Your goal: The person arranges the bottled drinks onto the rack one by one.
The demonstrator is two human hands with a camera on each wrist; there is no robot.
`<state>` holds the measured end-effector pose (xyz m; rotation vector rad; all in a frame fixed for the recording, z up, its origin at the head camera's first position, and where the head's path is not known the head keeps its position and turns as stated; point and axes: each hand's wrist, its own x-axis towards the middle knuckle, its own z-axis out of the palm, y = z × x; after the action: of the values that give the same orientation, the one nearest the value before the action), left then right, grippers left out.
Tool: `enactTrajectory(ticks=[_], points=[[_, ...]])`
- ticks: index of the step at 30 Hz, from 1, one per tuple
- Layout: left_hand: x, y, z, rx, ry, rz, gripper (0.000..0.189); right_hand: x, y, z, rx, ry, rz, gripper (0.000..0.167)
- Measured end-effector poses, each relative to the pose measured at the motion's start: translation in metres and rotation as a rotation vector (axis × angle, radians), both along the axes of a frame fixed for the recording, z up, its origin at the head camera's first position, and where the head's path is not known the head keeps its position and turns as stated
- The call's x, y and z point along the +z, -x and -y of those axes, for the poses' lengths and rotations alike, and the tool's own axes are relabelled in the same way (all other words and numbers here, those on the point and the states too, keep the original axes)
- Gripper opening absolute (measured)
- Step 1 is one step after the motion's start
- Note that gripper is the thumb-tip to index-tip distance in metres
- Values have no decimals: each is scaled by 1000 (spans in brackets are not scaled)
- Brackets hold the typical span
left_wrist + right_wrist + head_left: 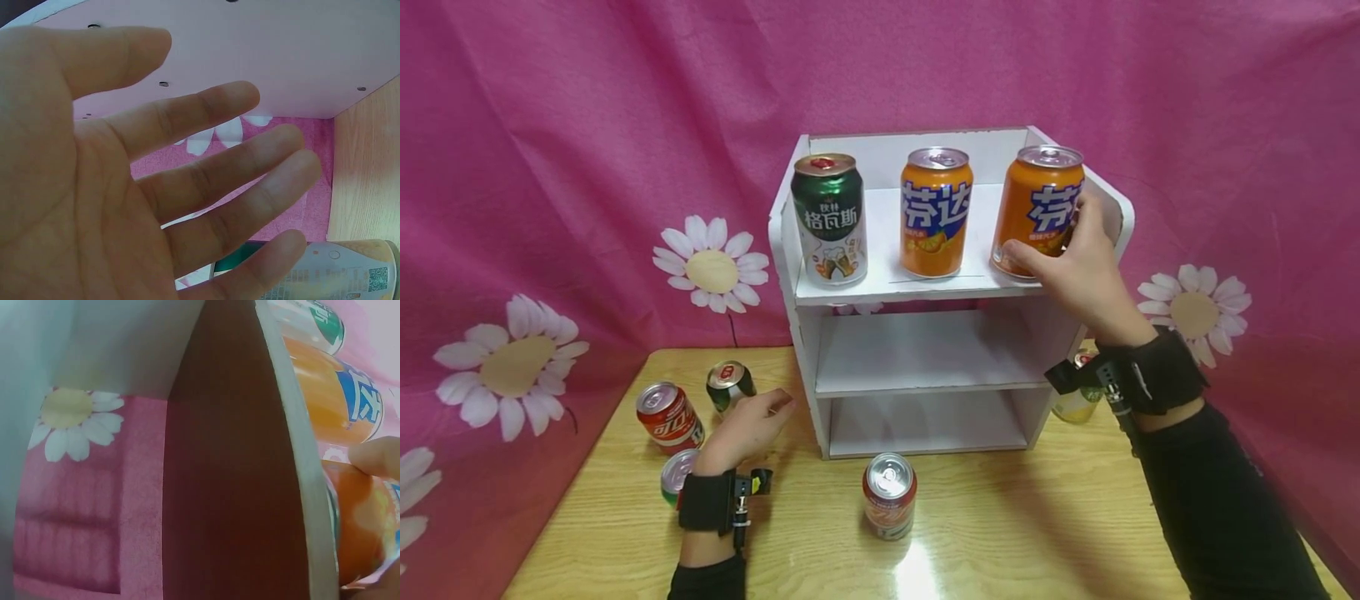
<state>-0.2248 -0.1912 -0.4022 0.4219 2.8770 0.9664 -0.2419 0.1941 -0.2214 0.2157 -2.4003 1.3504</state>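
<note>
Black sleeve point(1232, 508) at near right, its right hand point(1086, 267) gripping the rightmost Fanta can point(1030, 204) on top of the white shelf point(925, 350); the left hand point(748, 429), fingers loosely parted, hovers at the shelf's left

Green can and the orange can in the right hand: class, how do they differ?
The green can is green above, white below; the orange can is mostly orange. The green can has a red tab; the orange can's is silver. The green can stands untouched; the right hand grips the orange can. Both are drink cans, lids up.
</note>
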Motion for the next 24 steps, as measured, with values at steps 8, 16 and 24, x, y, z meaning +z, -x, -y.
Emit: enactTrajectory(ticks=[8,16,24], points=[[0,0,0,9,1,8,35,0,-1,1,-26,-51,20,86],[-2,1,1,-4,17,-3,34,-1,0,6,-82,-71,-13,86],[-2,2,0,-6,8,17,38,-2,1,9,-121,-93,-41,88]])
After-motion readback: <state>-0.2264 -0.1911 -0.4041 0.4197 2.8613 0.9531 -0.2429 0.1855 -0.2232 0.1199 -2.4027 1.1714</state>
